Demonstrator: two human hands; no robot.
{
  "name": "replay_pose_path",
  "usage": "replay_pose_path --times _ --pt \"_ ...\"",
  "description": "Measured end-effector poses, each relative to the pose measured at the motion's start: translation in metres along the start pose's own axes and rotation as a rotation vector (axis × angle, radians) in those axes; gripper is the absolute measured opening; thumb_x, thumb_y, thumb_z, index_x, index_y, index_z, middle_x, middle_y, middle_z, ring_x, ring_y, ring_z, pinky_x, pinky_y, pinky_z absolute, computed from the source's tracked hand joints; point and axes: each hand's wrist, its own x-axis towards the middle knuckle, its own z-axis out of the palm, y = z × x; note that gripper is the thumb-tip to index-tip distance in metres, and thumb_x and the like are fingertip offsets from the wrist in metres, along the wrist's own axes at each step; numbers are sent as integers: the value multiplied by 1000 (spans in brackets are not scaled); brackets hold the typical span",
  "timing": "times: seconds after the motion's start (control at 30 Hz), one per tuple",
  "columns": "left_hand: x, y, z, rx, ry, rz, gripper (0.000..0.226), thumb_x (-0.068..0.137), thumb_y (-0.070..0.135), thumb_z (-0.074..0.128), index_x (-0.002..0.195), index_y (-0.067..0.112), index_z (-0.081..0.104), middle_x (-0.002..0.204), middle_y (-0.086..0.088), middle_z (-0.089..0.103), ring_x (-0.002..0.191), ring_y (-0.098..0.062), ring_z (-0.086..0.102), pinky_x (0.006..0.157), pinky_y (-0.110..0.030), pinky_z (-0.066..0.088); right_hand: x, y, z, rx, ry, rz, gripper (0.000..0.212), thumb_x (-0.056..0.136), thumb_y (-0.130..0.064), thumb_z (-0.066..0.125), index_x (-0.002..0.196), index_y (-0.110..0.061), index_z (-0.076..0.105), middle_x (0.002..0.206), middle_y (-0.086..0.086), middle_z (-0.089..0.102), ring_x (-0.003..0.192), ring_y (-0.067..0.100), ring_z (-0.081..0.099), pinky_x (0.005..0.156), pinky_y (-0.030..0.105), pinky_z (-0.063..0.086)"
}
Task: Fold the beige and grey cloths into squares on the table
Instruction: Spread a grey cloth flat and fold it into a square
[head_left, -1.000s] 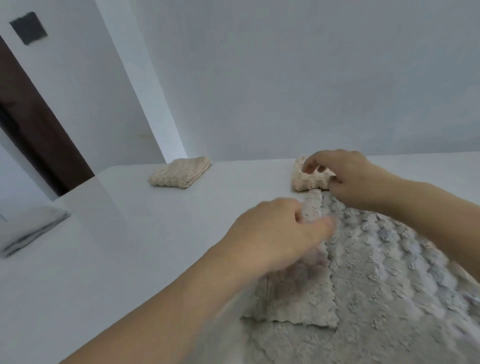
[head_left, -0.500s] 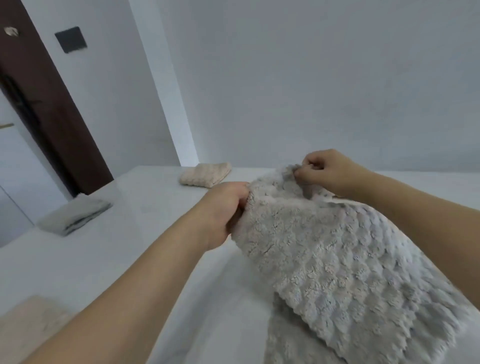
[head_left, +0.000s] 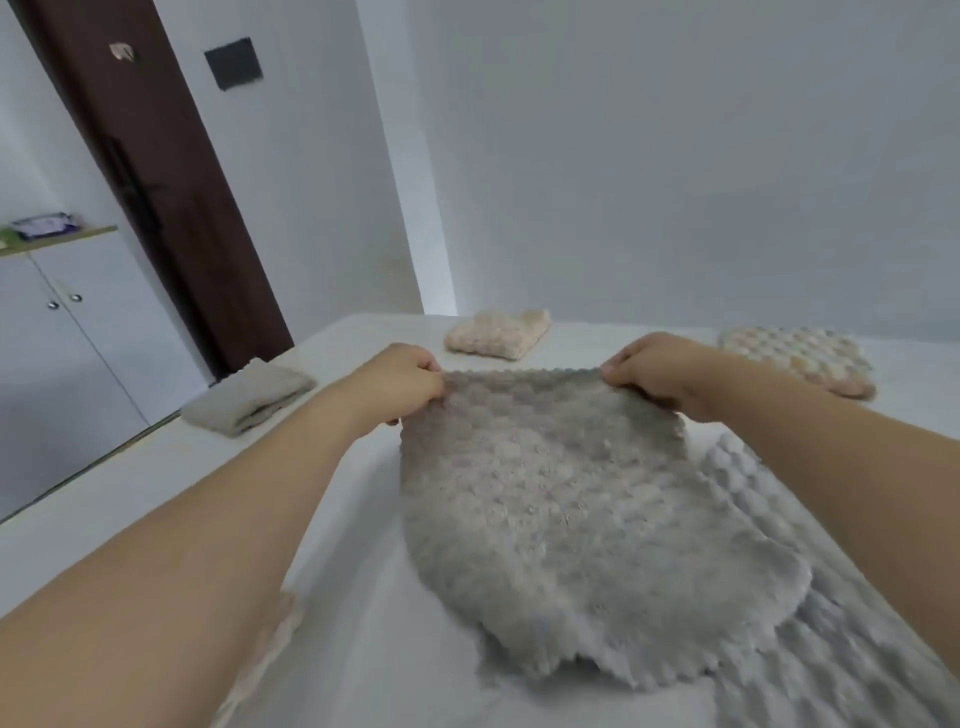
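A grey textured cloth (head_left: 561, 499) is stretched out above the white table (head_left: 363, 649), held by its two far corners. My left hand (head_left: 400, 382) pinches the left corner and my right hand (head_left: 660, 371) pinches the right corner. The cloth's near edge droops down toward the table. A second grey cloth (head_left: 841, 639) lies flat underneath, at the right. Two folded beige cloths rest at the far side, one in the middle (head_left: 498, 332) and one at the right (head_left: 800, 358). A folded grey-beige cloth (head_left: 249, 397) lies near the left edge.
Another beige cloth edge (head_left: 260, 660) peeks out under my left forearm. A dark brown door (head_left: 156, 171) and a white cabinet (head_left: 57, 353) stand left of the table. A white wall runs behind the table's far edge.
My hands have moved apart and spread the grey cloth wide and flat, where before it hung bunched between them. The view has swung, showing more of the door and cabinet.
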Motion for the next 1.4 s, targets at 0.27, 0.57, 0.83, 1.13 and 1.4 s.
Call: replay_pose_path --times 0.27,0.57,0.83,1.13,1.4 --pt "53 -27 41 217 327 96 24 90 18 47 111 19 59 113 -2 55 105 -27 51 82 -35 42 51 20 35 -488 379 -163 19 97 -17 48 107 -12 63 109 11 63 87 26 58 71 31 45" --pt "-15 -40 91 566 -201 364 62 101 56 15 156 30 7 164 1 3 150 -20 0 122 -43 -2 15 30 62 -907 430 -231 44 95 -34 36 132 -11 43 133 11 36 117 31 43 99 44 34" --pt "-9 -65 68 555 -228 188 67 99 60 10 156 29 -5 165 4 -11 150 -13 -12 122 -38 -7 -1 39 82 -857 127 -178 59 101 -43 18 151 -11 23 160 8 18 147 24 17 119 42 14" --pt "28 -30 50 636 -110 132 59 102 38 21 155 12 20 164 -8 10 151 -24 7 121 -49 -1 25 29 89 -867 102 -193 58 103 -39 17 154 -11 15 162 6 8 149 23 6 121 44 5" --pt "63 -25 104 345 -4 303 52 106 36 20 153 14 29 161 -3 26 147 -22 22 121 -38 15 52 18 106 -900 55 -288 55 104 -38 14 155 -18 13 163 1 8 149 19 6 121 41 3"
